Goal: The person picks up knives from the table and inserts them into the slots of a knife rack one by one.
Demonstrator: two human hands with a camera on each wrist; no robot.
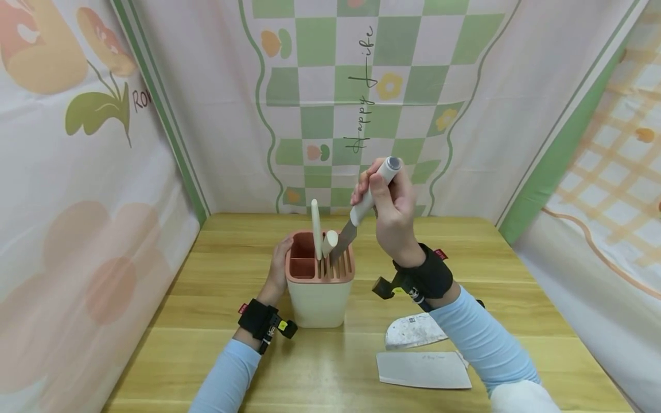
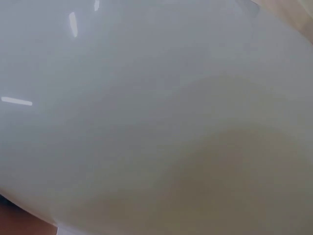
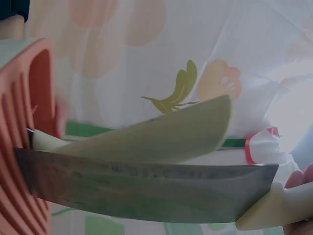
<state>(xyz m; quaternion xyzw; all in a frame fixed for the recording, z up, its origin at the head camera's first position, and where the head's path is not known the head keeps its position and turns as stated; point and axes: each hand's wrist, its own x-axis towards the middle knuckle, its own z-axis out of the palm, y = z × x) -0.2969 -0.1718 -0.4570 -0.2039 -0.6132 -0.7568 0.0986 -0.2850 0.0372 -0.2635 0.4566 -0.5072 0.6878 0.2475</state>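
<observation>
A cream knife block [image 1: 317, 304] with a pink slotted top stands upright on the table. My left hand [image 1: 279, 267] rests against its left side; its thumb is hidden. My right hand [image 1: 396, 215] grips the white handle of a knife [image 1: 368, 203], held tilted above the block. The blade's lower end is at the slots, and in the right wrist view the blade [image 3: 146, 191] reaches the slotted top. Two pale handles, one slim [image 1: 316, 229] and one thicker [image 1: 330, 241], stick up beside it. The block's glossy wall [image 2: 146, 98] fills the left wrist view.
Right of the block lie two broad blades, a mottled one [image 1: 413, 332] and a plain rectangular one [image 1: 423, 370]. My right forearm covers part of them. The wooden table [image 1: 237, 246] ends at a patterned cloth backdrop [image 1: 232, 143], with cloth on both sides too.
</observation>
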